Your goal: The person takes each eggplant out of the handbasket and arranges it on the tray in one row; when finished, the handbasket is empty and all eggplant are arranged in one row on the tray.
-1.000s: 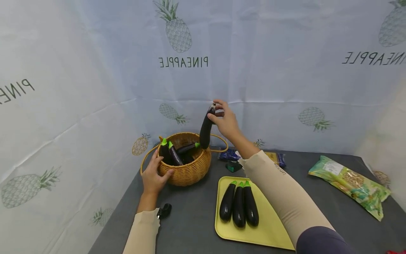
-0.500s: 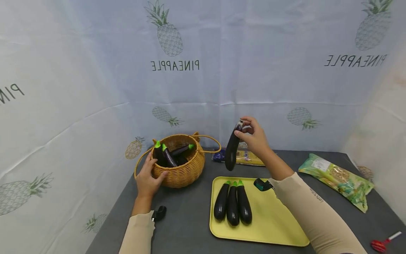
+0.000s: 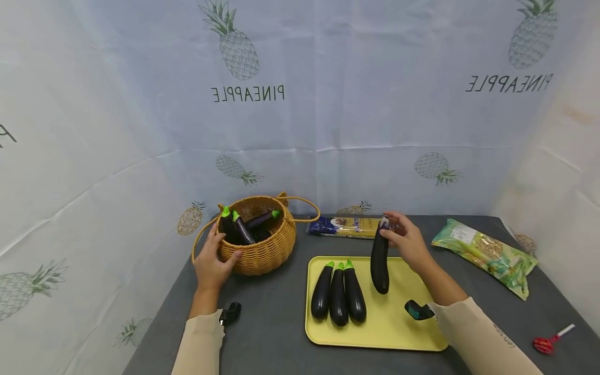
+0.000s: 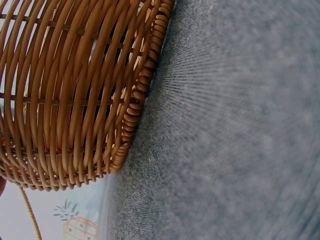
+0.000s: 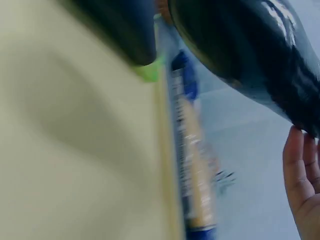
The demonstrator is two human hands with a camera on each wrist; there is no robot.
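Note:
My right hand [image 3: 409, 243] pinches a dark eggplant [image 3: 379, 260] near its stem end. The eggplant hangs almost upright, its rounded end over the yellow tray [image 3: 398, 336]. In the right wrist view the fingers [image 5: 296, 165] touch its narrow end, and its shadow lies on the tray. Three eggplants [image 3: 338, 299] lie side by side on the tray's left half, green stems away from me. My left hand [image 3: 212, 268] holds the left side of a wicker basket [image 3: 267, 255], fingers at the rim and thumb on the outer wall. Several eggplants [image 3: 242, 229] are inside.
Behind the tray lies a blue and yellow packet [image 3: 344, 227]. A green bag [image 3: 485, 255] is at the right, and a red lollipop [image 3: 545, 345] lies near the front right. A pineapple-print cloth [image 3: 300, 120] hangs behind the grey table [image 3: 267, 323].
My right hand has carried the eggplant from above the basket's right rim rightward and down over the tray. My left hand stays at the basket. The head view has shifted slightly right.

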